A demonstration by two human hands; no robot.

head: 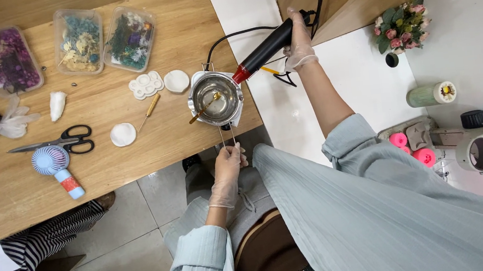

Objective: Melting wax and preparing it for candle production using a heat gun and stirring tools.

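three clear oblong tubs (pixel 79 40) of dried flowers line the table's far edge.

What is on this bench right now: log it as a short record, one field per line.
left hand: gloved, grips the wire handle of the metal pot
right hand: gloved, holds a black and red heat tool, tip at the pot's rim
pot contents: a gold spoon leans inside
wooden table: scissors, small blue fan, white moulds
back row: three clear tubs of dried flowers
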